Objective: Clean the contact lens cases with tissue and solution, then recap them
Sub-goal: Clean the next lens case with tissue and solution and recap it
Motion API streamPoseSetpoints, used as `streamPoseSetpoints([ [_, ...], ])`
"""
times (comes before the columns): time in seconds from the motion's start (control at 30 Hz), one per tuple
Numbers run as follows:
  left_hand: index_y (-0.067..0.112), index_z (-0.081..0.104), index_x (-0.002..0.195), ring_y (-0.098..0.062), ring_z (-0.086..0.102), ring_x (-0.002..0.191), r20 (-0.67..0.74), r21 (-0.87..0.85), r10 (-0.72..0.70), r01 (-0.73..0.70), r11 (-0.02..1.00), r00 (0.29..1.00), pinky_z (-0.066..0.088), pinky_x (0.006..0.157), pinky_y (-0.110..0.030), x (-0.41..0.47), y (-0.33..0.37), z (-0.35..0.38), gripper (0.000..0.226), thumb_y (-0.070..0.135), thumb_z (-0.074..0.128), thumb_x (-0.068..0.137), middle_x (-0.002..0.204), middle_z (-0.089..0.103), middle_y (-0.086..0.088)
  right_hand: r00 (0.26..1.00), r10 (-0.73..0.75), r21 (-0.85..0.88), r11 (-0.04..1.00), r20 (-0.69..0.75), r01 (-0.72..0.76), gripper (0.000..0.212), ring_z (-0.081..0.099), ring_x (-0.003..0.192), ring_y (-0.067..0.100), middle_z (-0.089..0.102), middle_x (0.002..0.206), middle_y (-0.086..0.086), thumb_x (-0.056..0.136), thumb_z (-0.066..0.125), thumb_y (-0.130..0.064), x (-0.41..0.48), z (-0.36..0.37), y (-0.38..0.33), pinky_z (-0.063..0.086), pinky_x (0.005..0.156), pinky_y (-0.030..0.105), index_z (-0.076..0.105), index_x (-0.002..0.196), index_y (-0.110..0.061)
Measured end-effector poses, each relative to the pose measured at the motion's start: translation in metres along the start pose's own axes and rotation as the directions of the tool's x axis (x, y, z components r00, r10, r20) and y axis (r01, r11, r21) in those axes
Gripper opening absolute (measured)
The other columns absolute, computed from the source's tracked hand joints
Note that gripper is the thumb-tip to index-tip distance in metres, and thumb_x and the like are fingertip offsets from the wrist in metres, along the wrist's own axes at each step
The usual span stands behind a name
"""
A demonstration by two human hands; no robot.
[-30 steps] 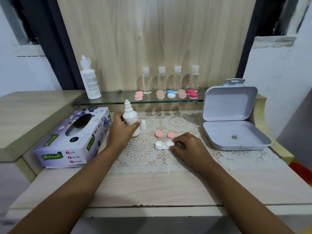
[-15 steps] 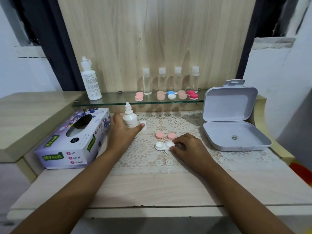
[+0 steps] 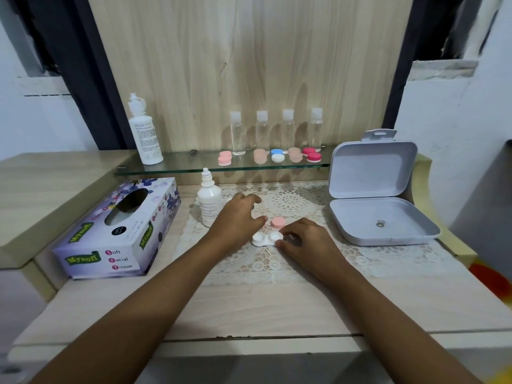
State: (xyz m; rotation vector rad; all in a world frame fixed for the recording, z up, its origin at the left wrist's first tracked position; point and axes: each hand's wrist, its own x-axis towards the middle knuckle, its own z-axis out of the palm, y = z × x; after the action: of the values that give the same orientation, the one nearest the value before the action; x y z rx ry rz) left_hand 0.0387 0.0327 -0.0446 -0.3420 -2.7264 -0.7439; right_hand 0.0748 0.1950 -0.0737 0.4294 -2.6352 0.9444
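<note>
Worktop (image 3: 249,309), head view.

- Change: a second ago the left hand (image 3: 239,220) was wrapped round the small solution bottle (image 3: 209,202). It has since let go. The bottle stands upright on its own at the far left edge of the lace mat (image 3: 291,261), just left of that hand.
- The left hand has crossed right, toward the caps. Its fingers (image 3: 256,200) are spread and loosely extended, gripping nothing that I can see. They are motion-blurred.
- Caps: two pink ones sat side by side just beyond the case before. Only one pink cap (image 3: 278,222) shows now, and the left hand covers the spot where the other lay. I cannot tell whether it is touching that cap.
- The right hand (image 3: 307,242) has not shifted. Its curled fingertips (image 3: 284,234) and thumb pinch the right end of the white lens case (image 3: 263,239), steadying it flat on the mat at mid-worktop, between the two hands. Both wells are open.
- The tissue box (image 3: 119,231) sits at near left, with no tissue out or in hand.
- Far side: the glass shelf (image 3: 180,164) carries more capped cases (image 3: 277,156), and an open grey box (image 3: 388,217) stands at right.

Reading: with the bottle set down, the solution step on this case looks finished. The reach suggests recapping comes next, though no wipe is in evidence.
</note>
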Motion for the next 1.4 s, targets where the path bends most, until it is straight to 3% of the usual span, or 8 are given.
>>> streamPoseSetpoints([
  [0.1,0.012,0.049,0.132,-0.019,0.052,0.111,0.133,0.002,-0.133,0.133,0.991,0.982,0.037,0.081,-0.024,0.010,-0.002,0.003,0.053,0.035,0.063,0.086,0.129,0.053,-0.008,1.000,-0.003,-0.003,1.000,0.001,0.003,0.026,0.053,0.103,0.019,0.060,0.109,0.006,0.084,0.064,-0.026,0.000,0.000,0.000,0.039,0.082,0.025,0.068,0.107,-0.015],
  [0.2,0.012,0.062,0.114,-0.015,0.054,0.095,0.212,0.040,-0.179,0.175,0.984,0.961,0.039,0.077,-0.024,0.016,-0.002,0.004,0.037,0.032,0.067,0.083,0.114,0.061,-0.006,1.000,-0.004,-0.003,1.000,0.001,0.004,0.026,0.053,0.102,0.019,0.060,0.109,0.006,0.084,0.063,-0.026,-0.001,-0.001,0.000,0.040,0.084,0.026,0.067,0.108,-0.015],
  [0.33,0.009,0.068,0.103,-0.014,0.055,0.085,0.221,0.026,-0.167,0.165,0.986,0.961,0.045,0.074,-0.026,0.018,-0.001,0.001,0.025,0.023,0.066,0.083,0.105,0.067,-0.004,1.000,0.002,-0.002,1.000,0.001,-0.002,0.026,0.052,0.103,0.018,0.060,0.110,0.005,0.084,0.063,-0.027,-0.001,-0.001,-0.001,0.040,0.083,0.026,0.067,0.108,-0.016],
  [0.53,0.022,0.064,0.094,-0.002,0.057,0.079,0.218,-0.199,-0.094,0.139,0.970,0.971,0.041,0.061,-0.017,-0.003,-0.003,-0.014,0.012,0.024,0.063,0.083,0.093,0.064,0.008,1.000,-0.001,-0.013,1.000,0.004,0.001,0.027,0.052,0.103,0.018,0.060,0.110,0.005,0.084,0.063,-0.027,0.000,0.000,0.000,0.040,0.085,0.027,0.067,0.109,-0.016],
  [0.7,0.029,0.063,0.094,0.001,0.056,0.082,0.241,-0.164,-0.029,0.070,0.984,0.970,0.040,0.063,-0.013,-0.027,-0.008,-0.020,0.013,0.028,0.064,0.082,0.093,0.060,0.015,1.000,0.007,-0.017,1.000,0.012,-0.007,0.028,0.052,0.104,0.019,0.060,0.110,0.004,0.084,0.064,-0.029,0.001,0.000,0.001,0.039,0.084,0.025,0.067,0.109,-0.016],
  [1.07,0.023,0.064,0.103,-0.009,0.054,0.091,0.189,-0.032,0.086,-0.081,0.996,0.978,0.047,0.086,-0.032,-0.034,-0.010,-0.008,0.023,0.030,0.062,0.081,0.097,0.055,0.008,1.000,0.002,-0.022,1.000,0.011,-0.002,0.026,0.053,0.105,0.020,0.060,0.111,0.007,0.084,0.065,-0.026,0.001,0.000,0.000,0.040,0.087,0.026,0.068,0.107,-0.015],
  [1.3,0.027,0.064,0.113,-0.008,0.051,0.107,0.184,-0.100,0.093,-0.075,0.992,0.979,0.040,0.097,-0.044,-0.041,-0.010,-0.002,0.048,0.037,0.048,0.069,0.106,0.054,0.014,1.000,-0.006,-0.012,1.000,0.009,0.006,0.026,0.053,0.104,0.019,0.060,0.110,0.006,0.084,0.064,-0.026,0.000,-0.001,-0.001,0.039,0.085,0.024,0.068,0.107,-0.015],
  [1.4,0.028,0.056,0.123,-0.008,0.052,0.108,0.152,-0.168,0.052,-0.026,0.985,0.987,0.040,0.099,-0.039,-0.043,-0.011,0.000,0.048,0.045,0.060,0.078,0.107,0.055,0.012,1.000,-0.006,-0.010,1.000,0.006,0.006,0.026,0.054,0.103,0.019,0.061,0.108,0.007,0.084,0.065,-0.026,0.000,-0.001,0.000,0.041,0.085,0.026,0.068,0.107,-0.015],
])
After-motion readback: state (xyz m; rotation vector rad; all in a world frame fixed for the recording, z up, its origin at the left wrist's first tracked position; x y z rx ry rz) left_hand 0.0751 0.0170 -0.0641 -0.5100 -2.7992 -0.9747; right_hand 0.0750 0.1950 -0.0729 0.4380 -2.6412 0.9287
